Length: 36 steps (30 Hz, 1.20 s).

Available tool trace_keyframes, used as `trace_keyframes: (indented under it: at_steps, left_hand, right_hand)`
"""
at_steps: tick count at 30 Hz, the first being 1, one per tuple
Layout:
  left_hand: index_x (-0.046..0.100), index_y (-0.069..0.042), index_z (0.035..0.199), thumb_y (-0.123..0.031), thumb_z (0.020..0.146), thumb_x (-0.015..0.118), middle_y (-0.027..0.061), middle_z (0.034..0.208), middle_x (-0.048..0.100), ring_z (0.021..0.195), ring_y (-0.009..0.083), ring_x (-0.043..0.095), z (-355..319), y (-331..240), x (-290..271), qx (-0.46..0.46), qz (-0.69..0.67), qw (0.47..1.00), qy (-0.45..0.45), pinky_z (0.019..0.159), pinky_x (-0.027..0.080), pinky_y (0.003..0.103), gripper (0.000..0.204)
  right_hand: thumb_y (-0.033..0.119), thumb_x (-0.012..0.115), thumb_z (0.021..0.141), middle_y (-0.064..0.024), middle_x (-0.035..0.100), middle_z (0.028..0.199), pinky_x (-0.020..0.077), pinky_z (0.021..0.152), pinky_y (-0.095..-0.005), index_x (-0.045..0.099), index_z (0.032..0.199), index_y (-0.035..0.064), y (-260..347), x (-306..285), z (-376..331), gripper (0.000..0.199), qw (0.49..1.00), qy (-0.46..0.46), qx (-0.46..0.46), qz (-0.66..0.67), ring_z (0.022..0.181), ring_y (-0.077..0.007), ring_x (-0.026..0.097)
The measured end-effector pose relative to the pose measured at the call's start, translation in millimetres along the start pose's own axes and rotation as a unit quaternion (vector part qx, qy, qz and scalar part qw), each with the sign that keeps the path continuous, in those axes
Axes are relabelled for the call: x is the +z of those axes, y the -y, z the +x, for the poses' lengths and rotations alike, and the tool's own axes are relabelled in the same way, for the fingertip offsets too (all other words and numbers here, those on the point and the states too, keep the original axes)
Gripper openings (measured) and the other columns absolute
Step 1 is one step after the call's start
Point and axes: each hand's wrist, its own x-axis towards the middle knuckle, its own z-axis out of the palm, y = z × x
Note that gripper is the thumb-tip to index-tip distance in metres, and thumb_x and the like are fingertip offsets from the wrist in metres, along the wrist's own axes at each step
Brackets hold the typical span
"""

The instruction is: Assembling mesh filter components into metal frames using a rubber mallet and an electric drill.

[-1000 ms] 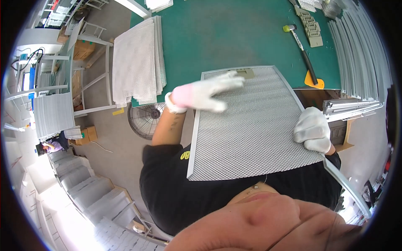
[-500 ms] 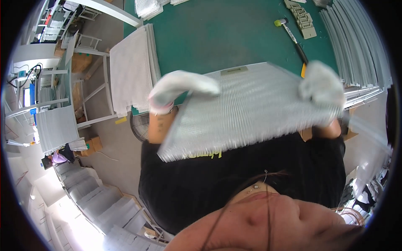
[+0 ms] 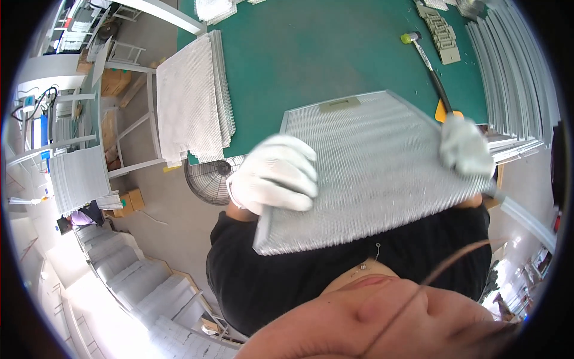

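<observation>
A silver mesh filter panel is tilted in front of my chest. Slim metal framing borders its far and left sides, while its near edge shows bare, ragged mesh. A beige latch plate sits on the far border. My left hand, in a white glove, grips the left border with curled fingers. At the right border, my gloved right hand is closed on the panel, slightly blurred. From beside it a pale metal strip sticks out to the lower right; whether it joins the frame I cannot tell.
On the green table lies a mallet with a yellow-green head, by a row of beige latch plates. Mesh sheets are stacked at left, metal strips at right. A floor fan stands below the table's left edge.
My left hand has moved down along the left border and now curls over it. The panel has shifted slightly right and toward me. My right hand has lowered a little.
</observation>
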Motion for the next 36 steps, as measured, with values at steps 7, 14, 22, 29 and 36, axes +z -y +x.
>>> trace_keyframes:
  at_steps: [7,14,22,29,36]
  left_hand:
    - [0.060,-0.006,0.127,-0.022,0.084,0.062,0.0157,0.128,0.060,0.119,0.0335,0.057,-49.0,39.0,36.4,-0.366,0.261,0.891,0.059,0.105,0.042,0.044,0.045]
    - [0.062,-0.008,0.123,-0.014,0.079,0.066,0.0160,0.110,0.063,0.112,0.0364,0.057,-51.5,50.6,31.8,-0.512,0.372,0.755,0.174,0.101,0.044,0.045,0.044]
    - [0.066,0.001,0.105,-0.013,0.082,0.075,0.0215,0.096,0.070,0.084,0.0359,0.069,14.6,-7.4,3.4,-0.045,0.064,0.964,-0.254,0.079,0.056,0.047,0.029]
    - [0.073,0.002,0.092,-0.004,0.082,0.069,0.0107,0.091,0.071,0.083,0.0192,0.066,37.8,20.0,-12.7,-0.111,0.335,0.809,-0.470,0.076,0.051,0.031,0.013]
    - [0.070,0.000,0.095,-0.002,0.083,0.069,0.0095,0.091,0.068,0.083,0.0217,0.064,28.8,35.1,-22.2,-0.135,0.337,0.797,-0.484,0.077,0.050,0.030,0.013]
  right_hand:
    - [0.023,0.058,0.056,-0.0011,0.047,0.052,0.0230,0.037,-0.0310,0.029,0.049,0.0137,5.4,-2.3,3.2,0.031,0.979,0.120,-0.132,0.103,0.039,-0.0135,0.042]
    - [0.027,0.055,0.051,-0.0009,0.048,0.053,0.0224,0.037,-0.0302,0.028,0.049,0.0145,29.9,-6.1,-19.0,0.029,0.983,0.121,-0.101,0.090,0.039,-0.0126,0.042]
    - [0.030,0.063,0.096,-0.0117,0.064,0.072,0.0454,0.056,-0.0355,0.059,0.075,0.0019,1.7,-7.7,39.8,0.035,0.995,-0.060,-0.060,-0.049,0.062,-0.0230,0.061]
    - [-0.003,0.071,0.088,-0.0200,0.069,0.108,0.0522,0.073,-0.0247,0.035,0.146,-0.0001,-25.8,-19.5,86.5,0.069,0.958,-0.256,-0.057,-0.115,0.088,-0.0147,0.066]
    - [0.014,0.078,0.087,-0.0121,0.070,0.097,0.0514,0.073,-0.0287,0.062,0.129,-0.0048,20.4,-38.7,141.4,0.048,0.980,-0.025,-0.016,-0.196,0.078,-0.0162,0.065]
